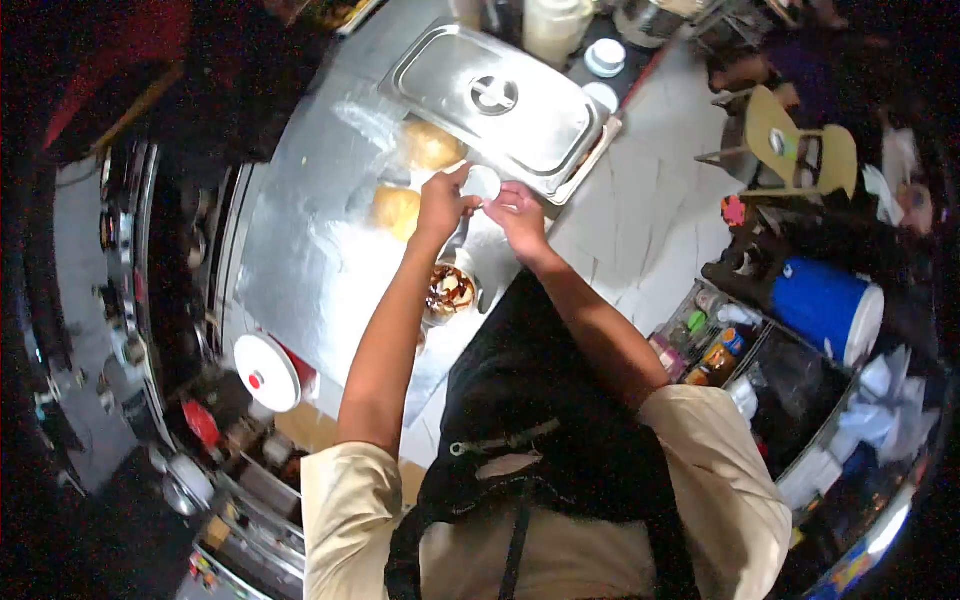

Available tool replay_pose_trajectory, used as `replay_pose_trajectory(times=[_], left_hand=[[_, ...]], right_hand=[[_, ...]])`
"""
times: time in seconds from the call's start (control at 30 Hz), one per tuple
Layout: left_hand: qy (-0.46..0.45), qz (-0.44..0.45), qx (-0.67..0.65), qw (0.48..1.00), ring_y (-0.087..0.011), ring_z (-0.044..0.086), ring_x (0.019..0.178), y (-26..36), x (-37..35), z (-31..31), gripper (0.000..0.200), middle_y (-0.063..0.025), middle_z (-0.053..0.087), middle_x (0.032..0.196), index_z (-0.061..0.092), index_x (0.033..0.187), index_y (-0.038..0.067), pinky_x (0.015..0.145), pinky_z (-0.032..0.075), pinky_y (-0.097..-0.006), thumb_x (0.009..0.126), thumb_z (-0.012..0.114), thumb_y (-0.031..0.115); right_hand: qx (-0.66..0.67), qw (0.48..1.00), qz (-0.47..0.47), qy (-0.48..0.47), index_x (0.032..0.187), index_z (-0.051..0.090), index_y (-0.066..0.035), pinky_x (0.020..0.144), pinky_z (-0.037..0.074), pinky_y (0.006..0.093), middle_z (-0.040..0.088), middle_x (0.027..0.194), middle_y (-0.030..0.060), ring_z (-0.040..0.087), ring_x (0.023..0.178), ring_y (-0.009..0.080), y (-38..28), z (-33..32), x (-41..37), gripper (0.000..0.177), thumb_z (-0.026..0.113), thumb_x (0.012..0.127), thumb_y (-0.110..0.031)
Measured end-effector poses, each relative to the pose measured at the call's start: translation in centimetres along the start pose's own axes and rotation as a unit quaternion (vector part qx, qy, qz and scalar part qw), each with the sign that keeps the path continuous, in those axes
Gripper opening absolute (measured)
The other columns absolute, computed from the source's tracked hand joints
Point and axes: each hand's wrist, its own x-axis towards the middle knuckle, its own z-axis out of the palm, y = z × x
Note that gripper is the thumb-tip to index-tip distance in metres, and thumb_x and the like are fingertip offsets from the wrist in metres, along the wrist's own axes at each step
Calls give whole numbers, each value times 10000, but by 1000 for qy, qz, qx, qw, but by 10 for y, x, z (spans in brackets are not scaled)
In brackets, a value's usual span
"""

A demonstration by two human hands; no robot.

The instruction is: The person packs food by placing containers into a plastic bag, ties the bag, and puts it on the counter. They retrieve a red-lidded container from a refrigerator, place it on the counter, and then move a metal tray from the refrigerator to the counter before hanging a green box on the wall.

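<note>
Over the steel table [290, 225], both hands meet at a small white round piece [482, 184], shaped like a shallow cup or paper liner. My left hand [442, 206] is closed on its left side, thumb and fingers at the rim. At its lower right edge, the fingers of my right hand [518, 214] pinch it. Below my hands is a metal bowl [478, 296] containing pale pieces with dark brown sauce [450, 290]. One golden bun or dough ball [435, 146] lies beyond my left hand, and another golden bun or dough ball [397, 210] is just left of it.
A rectangular steel pan lid [540, 105] covers a pan at the table's far right. Behind it stand a pale container [555, 28] and a white-lidded jar [605, 57]. At left is a white round lid [267, 372]. A blue cooler [822, 305] and yellow chair [785, 140] stand right.
</note>
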Motion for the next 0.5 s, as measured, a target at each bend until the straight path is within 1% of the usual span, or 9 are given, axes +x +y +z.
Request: replay_pose_trajectory(times=[0.13,0.23,0.27,0.3,0.33,0.37,0.4,0.43,0.5], left_hand=[[-44,22,152,987,-256,676,644,19,-2,-10,624,-216,697,792,642,1288,-77,642,535,-386,770,878,177],[-31,219,239,946,-440,663,877,-24,19,-13,736,-282,692,964,611,1299,-84,797,521,-482,770,890,344],[-90,101,304,943,-442,656,992,-9,16,-15,724,-308,675,1074,617,1285,-67,864,509,-501,758,893,344],[-87,113,339,930,-434,656,1025,-25,20,-19,661,-294,671,1124,641,1247,-40,885,519,-492,755,889,324],[26,350,324,879,-426,656,987,-74,39,-15,606,-262,669,1146,651,1224,-19,887,537,-486,751,880,284],[-48,275,309,909,-414,645,1027,-8,10,-17,622,-237,653,1191,629,1289,-9,903,549,-464,752,861,204],[-83,283,280,913,-406,629,1093,-19,19,-18,579,-227,633,1248,602,1347,16,926,548,-456,810,777,143],[-120,289,250,916,-399,612,1158,-33,29,-18,553,-216,613,1305,576,1406,42,950,546,-448,867,693,81],[-99,283,421,856,-401,588,1216,-18,19,-21,671,-212,565,1398,503,1526,197,1004,508,-456,882,673,106]], right_hand=[[95,995,12,35,1275,591,21,747,592,293,718,1019,128,721,879,200,-1,8,-2,471,805,872,-93],[33,999,-19,39,1339,552,57,766,593,304,731,963,106,715,872,177,4,6,0,543,805,876,-73],[6,999,-28,24,1240,626,60,746,585,309,733,913,98,706,824,172,12,3,6,441,816,866,-75],[-5,1000,13,-9,1043,723,1,714,576,325,729,850,79,697,778,182,37,4,18,279,812,888,-213],[-101,995,-11,9,1030,732,-40,688,570,353,727,810,66,691,741,180,26,11,21,337,837,831,-291],[-202,978,-32,30,1018,742,-81,662,564,381,725,771,54,685,703,177,23,14,28,396,862,774,-369],[-296,952,-48,56,1005,751,-122,636,559,409,724,731,41,679,666,174,15,18,31,455,888,717,-448],[-97,993,-62,26,1244,690,-83,778,578,418,754,970,96,707,867,211,6,8,6,737,920,665,-476],[-172,985,-29,9,1116,714,-65,694,548,376,715,823,68,679,756,185,11,5,1,541,881,740,-417]])
